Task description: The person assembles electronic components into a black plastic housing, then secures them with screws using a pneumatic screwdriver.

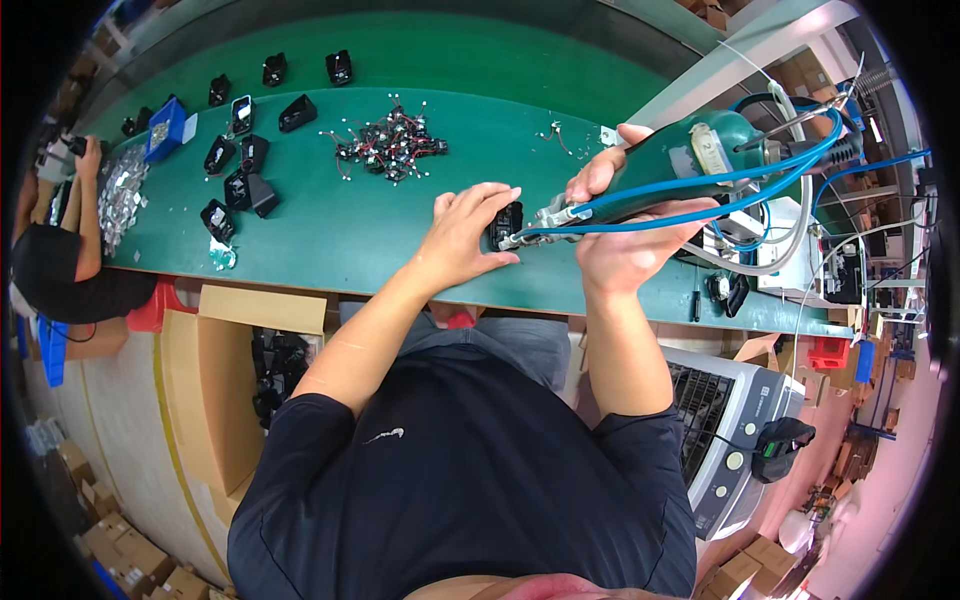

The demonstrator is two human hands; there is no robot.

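Observation:
On the green worktable, my left hand is closed around the side of a small black plastic housing, thumb near and fingers far. My right hand grips a green power screwdriver with blue air hoses, tilted so that its metal nozzle points left. The nozzle's tip is at the right side of the housing; whether it touches is too small to tell. Beyond my left hand lies a pile of small parts with red and black wires.
Several black housings stand at the table's left, near a blue bin and a heap of silvery pieces. A co-worker's arm reaches in at far left. An open cardboard box and an air cooler flank me.

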